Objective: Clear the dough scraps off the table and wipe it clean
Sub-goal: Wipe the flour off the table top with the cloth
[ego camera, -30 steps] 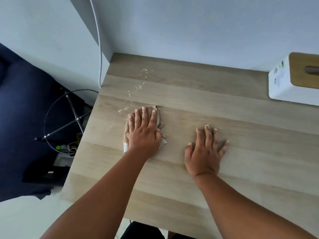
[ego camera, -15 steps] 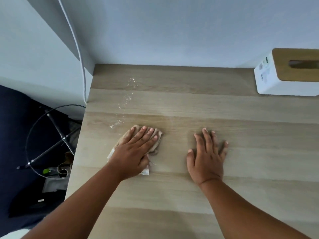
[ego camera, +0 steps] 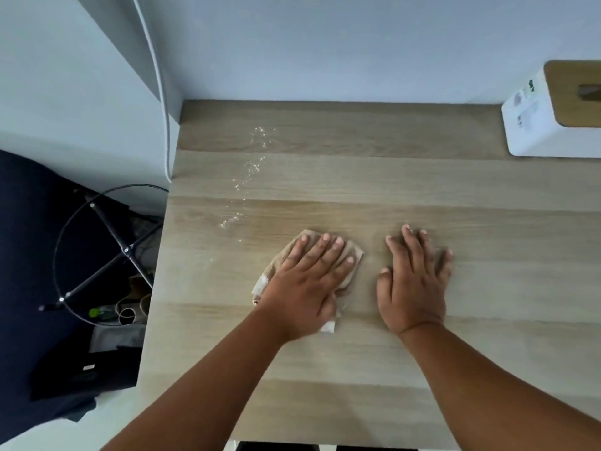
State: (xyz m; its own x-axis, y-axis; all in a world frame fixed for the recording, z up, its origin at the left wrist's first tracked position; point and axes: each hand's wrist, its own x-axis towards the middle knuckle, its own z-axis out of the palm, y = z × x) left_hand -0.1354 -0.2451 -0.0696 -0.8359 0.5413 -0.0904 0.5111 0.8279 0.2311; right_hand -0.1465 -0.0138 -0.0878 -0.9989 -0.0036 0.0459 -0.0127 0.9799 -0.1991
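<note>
Since half a second ago the left hand [ego camera: 305, 288] has been sliding the cloth [ego camera: 349, 255] rightward along the counter [ego camera: 422, 183], so the gap to the right hand [ego camera: 413, 284] is narrowing; the two are now lying near each other but apart. A second ago the cloth was sitting just below the crumb trail; now it is lying farther right of it. The left hand is pressing flat on the cloth, fingers extended and slightly spread, pinching nothing. The right hand is staying put, palm down on the bare wood with fingers spread.

The scraps [ego camera: 250, 177], a thin trail of white crumbs, are running from the far left part of the counter down toward the cloth, ending just left of it; they are looking unchanged.

A white box [ego camera: 533, 125] with a wooden top is standing at the far right corner. Small labels are showing on its side, but the writing is too blurred to read.
</note>
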